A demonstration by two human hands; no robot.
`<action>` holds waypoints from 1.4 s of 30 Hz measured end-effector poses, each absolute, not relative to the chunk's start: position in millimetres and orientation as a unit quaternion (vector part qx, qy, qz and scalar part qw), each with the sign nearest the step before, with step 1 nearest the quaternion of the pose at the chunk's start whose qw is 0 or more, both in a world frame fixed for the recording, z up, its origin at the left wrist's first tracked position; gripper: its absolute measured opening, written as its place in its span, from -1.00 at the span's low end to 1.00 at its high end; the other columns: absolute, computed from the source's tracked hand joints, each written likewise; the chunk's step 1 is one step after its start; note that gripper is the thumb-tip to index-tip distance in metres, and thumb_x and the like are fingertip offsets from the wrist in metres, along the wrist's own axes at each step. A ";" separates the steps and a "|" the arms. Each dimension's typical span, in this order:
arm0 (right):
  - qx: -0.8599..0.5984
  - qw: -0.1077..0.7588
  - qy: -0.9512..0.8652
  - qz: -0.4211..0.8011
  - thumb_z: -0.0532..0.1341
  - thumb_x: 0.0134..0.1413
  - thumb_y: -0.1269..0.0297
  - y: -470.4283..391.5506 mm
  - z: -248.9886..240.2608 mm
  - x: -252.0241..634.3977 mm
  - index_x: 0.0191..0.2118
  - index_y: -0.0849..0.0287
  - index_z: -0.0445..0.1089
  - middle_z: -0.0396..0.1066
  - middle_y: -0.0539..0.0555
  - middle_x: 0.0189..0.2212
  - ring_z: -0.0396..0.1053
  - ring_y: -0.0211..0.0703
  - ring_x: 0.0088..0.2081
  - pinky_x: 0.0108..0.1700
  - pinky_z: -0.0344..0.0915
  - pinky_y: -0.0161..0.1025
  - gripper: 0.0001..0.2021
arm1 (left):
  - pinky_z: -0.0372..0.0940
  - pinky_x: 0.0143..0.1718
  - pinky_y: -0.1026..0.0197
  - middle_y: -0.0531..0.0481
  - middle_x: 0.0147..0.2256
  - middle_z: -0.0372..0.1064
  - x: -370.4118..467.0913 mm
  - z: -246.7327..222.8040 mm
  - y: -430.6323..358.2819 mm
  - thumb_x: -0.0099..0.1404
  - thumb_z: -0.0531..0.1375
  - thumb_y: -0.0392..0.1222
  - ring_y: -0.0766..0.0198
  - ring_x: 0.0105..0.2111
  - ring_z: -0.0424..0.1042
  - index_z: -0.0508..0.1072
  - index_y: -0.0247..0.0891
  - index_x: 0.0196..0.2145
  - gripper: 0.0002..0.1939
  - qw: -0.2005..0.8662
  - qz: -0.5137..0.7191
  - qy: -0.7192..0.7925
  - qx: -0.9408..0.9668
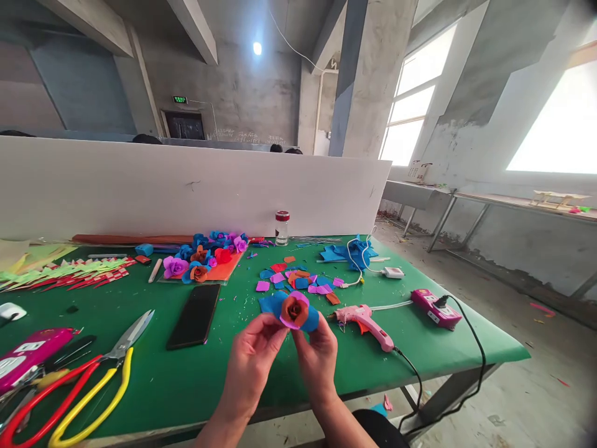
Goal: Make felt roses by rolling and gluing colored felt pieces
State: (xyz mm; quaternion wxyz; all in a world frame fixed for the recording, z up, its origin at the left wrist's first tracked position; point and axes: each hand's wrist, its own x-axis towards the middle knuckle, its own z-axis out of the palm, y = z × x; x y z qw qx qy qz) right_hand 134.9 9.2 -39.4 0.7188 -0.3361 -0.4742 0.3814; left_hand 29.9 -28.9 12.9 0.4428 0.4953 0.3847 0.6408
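Between my two hands, above the green table, is a paper flower (295, 310) with an orange-brown centre, a purple-pink layer and blue outer petals. My left hand (255, 358) pinches its left side between thumb and fingers. On the other side my right hand (318, 358) pinches the blue petal at the right. Just beyond the flower lie loose paper pieces (301, 283) in blue, purple, red and orange. A pink hot glue gun (366, 322) rests on the table right of my right hand.
Left of my hands lie a black phone (194, 316) and large scissors (114, 361). Finished paper flowers (205, 256) are grouped behind the phone. A red-lidded jar (282, 228) stands near the white partition (186, 186). A pink power strip (435, 308) with a black cord sits near the right edge.
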 end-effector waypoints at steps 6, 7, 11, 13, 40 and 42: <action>-0.299 0.739 -0.493 0.348 0.39 -0.01 0.24 11.1 -32.7 148.9 -0.30 0.02 0.54 0.52 0.04 -0.37 0.43 -0.06 -0.33 -0.23 0.37 -0.15 -0.89 | 0.34 -0.21 0.19 -0.06 -0.37 0.46 30.7 6.7 -35.7 0.23 0.30 -0.07 0.15 -0.30 0.42 0.57 -0.18 -0.41 -0.85 0.405 0.618 0.374 0.561; -0.302 0.743 -0.503 0.322 0.39 -0.01 0.27 10.4 -29.5 152.3 -0.29 0.02 0.54 0.53 0.05 -0.35 0.45 -0.04 -0.31 -0.21 0.38 -0.14 -0.89 | 0.33 -0.22 0.20 -0.05 -0.37 0.45 30.1 5.6 -35.6 0.24 0.29 -0.07 0.15 -0.31 0.41 0.57 -0.18 -0.40 -0.84 0.405 0.615 0.373 0.565; -0.310 0.743 -0.558 0.200 0.37 0.02 0.41 8.1 -19.5 164.0 -0.32 0.00 0.52 0.55 0.05 -0.32 0.50 -0.02 -0.26 -0.17 0.42 -0.11 -0.87 | 0.32 -0.25 0.21 -0.06 -0.36 0.46 21.7 4.1 -32.0 0.24 0.29 -0.03 0.16 -0.32 0.39 0.59 -0.19 -0.35 -0.82 0.410 0.603 0.383 0.567; -0.288 0.736 -0.598 0.134 0.33 0.05 0.47 8.2 -17.8 166.6 -0.30 0.02 0.51 0.55 0.05 -0.33 0.52 -0.05 -0.27 -0.19 0.44 -0.12 -0.84 | 0.32 -0.24 0.22 -0.07 -0.36 0.46 14.2 4.9 -29.6 0.23 0.29 -0.01 0.16 -0.31 0.40 0.60 -0.20 -0.32 -0.78 0.401 0.614 0.397 0.551; -0.345 0.686 -0.633 0.103 0.19 0.22 0.50 2.8 -26.5 131.8 -0.20 0.10 0.49 0.54 0.05 -0.32 0.50 -0.19 -0.28 -0.20 0.44 -0.31 -0.82 | 0.32 -0.32 0.32 0.06 -0.37 0.48 29.6 -10.6 -6.0 -0.07 0.49 -0.15 0.34 -0.38 0.39 0.59 -0.23 -0.37 -0.72 0.489 0.693 0.417 0.327; -0.349 0.677 -0.636 0.129 0.21 0.21 0.49 3.0 -25.6 133.6 -0.24 0.09 0.48 0.55 0.03 -0.34 0.50 -0.20 -0.30 -0.22 0.43 -0.31 -0.84 | 0.35 -0.25 0.29 0.03 -0.29 0.52 26.8 -9.1 -5.9 -0.03 0.48 -0.13 0.28 -0.30 0.44 0.60 -0.21 -0.28 -0.68 0.452 0.694 0.426 0.364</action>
